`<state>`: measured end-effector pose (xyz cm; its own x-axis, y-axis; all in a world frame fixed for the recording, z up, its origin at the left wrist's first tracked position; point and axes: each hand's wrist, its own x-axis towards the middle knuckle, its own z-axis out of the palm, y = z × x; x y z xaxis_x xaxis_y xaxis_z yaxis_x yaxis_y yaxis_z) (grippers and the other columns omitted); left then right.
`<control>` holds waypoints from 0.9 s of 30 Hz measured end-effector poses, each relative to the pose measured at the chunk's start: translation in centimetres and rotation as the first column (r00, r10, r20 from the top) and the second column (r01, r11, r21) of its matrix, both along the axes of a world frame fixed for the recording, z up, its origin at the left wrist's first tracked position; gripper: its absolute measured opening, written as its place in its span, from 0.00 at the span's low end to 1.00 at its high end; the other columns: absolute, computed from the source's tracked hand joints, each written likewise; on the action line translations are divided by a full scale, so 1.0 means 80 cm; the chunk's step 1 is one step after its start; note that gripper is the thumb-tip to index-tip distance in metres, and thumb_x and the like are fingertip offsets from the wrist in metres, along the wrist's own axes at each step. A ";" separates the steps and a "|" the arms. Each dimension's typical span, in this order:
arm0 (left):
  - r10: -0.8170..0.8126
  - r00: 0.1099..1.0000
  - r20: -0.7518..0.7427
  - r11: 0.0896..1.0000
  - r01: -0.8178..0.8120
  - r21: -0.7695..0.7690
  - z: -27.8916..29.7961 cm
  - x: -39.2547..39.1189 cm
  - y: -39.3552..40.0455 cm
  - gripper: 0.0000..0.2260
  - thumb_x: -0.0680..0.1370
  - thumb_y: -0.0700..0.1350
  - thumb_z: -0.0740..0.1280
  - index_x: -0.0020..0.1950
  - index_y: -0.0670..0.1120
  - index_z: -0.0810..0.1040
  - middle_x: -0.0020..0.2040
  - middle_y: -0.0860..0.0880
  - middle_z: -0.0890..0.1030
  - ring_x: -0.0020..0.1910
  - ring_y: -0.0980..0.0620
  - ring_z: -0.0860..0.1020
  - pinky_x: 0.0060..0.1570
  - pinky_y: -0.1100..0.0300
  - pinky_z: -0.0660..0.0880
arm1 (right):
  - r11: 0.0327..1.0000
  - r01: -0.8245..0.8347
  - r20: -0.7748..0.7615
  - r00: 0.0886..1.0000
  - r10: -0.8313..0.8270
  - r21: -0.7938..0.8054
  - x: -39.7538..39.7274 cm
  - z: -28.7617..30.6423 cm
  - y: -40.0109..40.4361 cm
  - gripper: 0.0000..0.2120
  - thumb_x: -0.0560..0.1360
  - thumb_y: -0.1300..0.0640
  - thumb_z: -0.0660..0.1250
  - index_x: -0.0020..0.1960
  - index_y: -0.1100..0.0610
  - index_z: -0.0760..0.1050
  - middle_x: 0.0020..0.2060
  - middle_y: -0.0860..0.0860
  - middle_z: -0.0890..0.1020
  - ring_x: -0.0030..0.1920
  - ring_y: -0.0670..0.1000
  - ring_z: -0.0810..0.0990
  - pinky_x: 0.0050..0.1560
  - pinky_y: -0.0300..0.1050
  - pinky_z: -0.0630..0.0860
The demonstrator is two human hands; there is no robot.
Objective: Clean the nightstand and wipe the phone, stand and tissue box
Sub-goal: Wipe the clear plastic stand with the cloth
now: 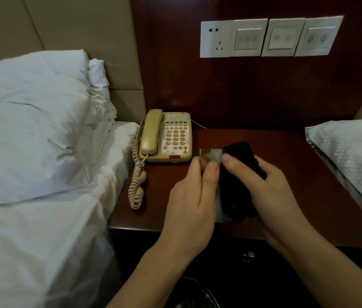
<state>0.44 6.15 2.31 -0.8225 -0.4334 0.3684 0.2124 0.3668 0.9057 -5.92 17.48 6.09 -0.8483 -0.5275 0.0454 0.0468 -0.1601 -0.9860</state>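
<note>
A clear plastic stand (210, 157) is held above the dark wooden nightstand (286, 152). My left hand (192, 196) grips its left edge, thumb on its front face. My right hand (266, 181) holds a black cloth (240, 174) bunched against the stand's right part, hiding most of it. A beige desk phone (166, 136) sits at the nightstand's back left, handset on its cradle, with its coiled cord (136, 185) trailing toward the front. No tissue box is visible.
A bed with a white duvet and pillows (37, 130) borders the nightstand on the left. Another pillow (353, 156) lies at the right. A row of wall sockets and switches (268, 37) sits on the wooden panel behind. A dark bin (193, 294) stands below.
</note>
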 end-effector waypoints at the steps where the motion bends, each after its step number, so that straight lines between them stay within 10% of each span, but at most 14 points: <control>1: -0.013 1.000 0.005 1.000 0.013 0.014 0.000 0.000 0.002 0.15 0.86 0.57 0.55 0.59 0.49 0.76 0.49 0.48 0.84 0.49 0.49 0.83 0.49 0.39 0.79 | 1.000 0.011 0.001 1.000 -0.011 -0.008 0.000 0.002 0.000 0.12 0.69 0.48 0.71 0.50 0.50 0.84 0.44 0.50 0.87 0.46 0.49 0.86 0.41 0.41 0.82; 16: 0.012 1.000 -0.019 1.000 -0.011 0.018 0.004 0.005 0.020 0.17 0.86 0.56 0.55 0.58 0.45 0.76 0.49 0.46 0.83 0.48 0.46 0.82 0.49 0.40 0.78 | 1.000 0.022 -0.020 1.000 -0.022 -0.016 0.005 0.008 0.009 0.06 0.72 0.51 0.71 0.46 0.52 0.83 0.39 0.48 0.86 0.41 0.48 0.86 0.36 0.36 0.79; 20: 0.142 0.988 -0.058 0.989 -0.139 0.053 0.004 0.000 0.013 0.18 0.84 0.57 0.55 0.51 0.46 0.77 0.44 0.51 0.81 0.41 0.57 0.79 0.45 0.54 0.77 | 0.996 -0.072 -0.026 0.997 0.074 0.051 0.031 -0.018 0.019 0.09 0.71 0.54 0.72 0.45 0.60 0.82 0.37 0.56 0.84 0.37 0.53 0.83 0.35 0.40 0.77; 27: 0.041 0.999 0.024 0.989 -0.044 0.143 0.011 0.000 0.001 0.18 0.80 0.55 0.69 0.68 0.63 0.68 0.56 0.59 0.81 0.58 0.61 0.80 0.60 0.54 0.77 | 0.966 -0.119 -0.084 0.986 0.142 0.228 0.004 0.007 0.048 0.05 0.70 0.54 0.73 0.37 0.53 0.83 0.29 0.52 0.80 0.28 0.50 0.80 0.28 0.37 0.74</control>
<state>0.44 6.21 3.15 -0.8093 -0.5150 0.2825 0.1797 0.2408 0.9538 -5.58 21.31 6.65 -0.7686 -0.6397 -0.0050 -0.0465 0.0637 -0.9969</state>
